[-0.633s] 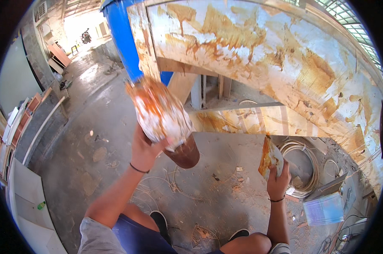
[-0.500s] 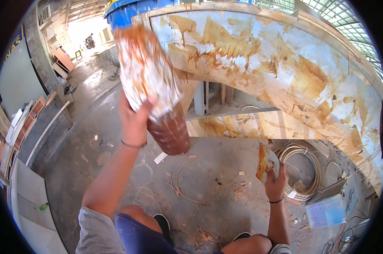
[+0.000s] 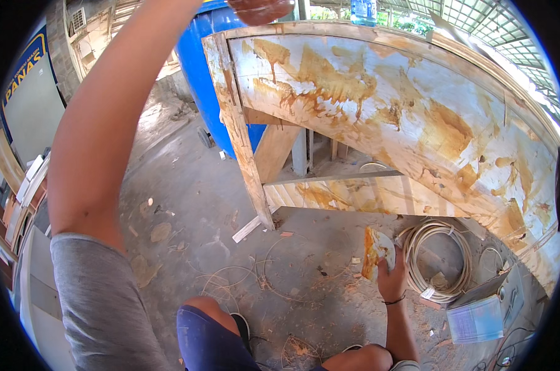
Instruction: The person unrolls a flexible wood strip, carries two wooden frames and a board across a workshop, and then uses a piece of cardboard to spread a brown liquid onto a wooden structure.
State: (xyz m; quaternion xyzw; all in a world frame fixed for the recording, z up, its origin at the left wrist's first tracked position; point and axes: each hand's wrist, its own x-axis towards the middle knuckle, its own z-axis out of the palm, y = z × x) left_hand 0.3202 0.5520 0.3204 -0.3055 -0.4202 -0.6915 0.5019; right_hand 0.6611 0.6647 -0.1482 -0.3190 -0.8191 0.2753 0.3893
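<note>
My left forearm (image 3: 97,142) reaches up past the upper edge, so my left hand is out of sight. Beside it at the top, only the rounded base of a reddish-brown container (image 3: 261,9) shows. My right hand (image 3: 392,276) is low on the right, its fingers closed on a flat spreader (image 3: 375,252), pale with brown smears along one edge. In front of me stands a curved pale panel (image 3: 410,80) in a wooden frame, streaked with amber-brown stuff. Below it runs a stained wooden lower board (image 3: 348,193).
A blue drum (image 3: 205,80) stands behind the panel's left end. Coiled hose (image 3: 437,260) and a bluish box (image 3: 476,319) lie on the floor at right. Stacked boards (image 3: 23,191) line the left. Thin strands and debris litter the concrete floor (image 3: 199,247). A blue-labelled bottle (image 3: 363,12) tops the panel.
My left arm has risen, carrying the container from in front of the panel to the top edge. My right hand, still gripping the spreader, has shifted slightly left.
</note>
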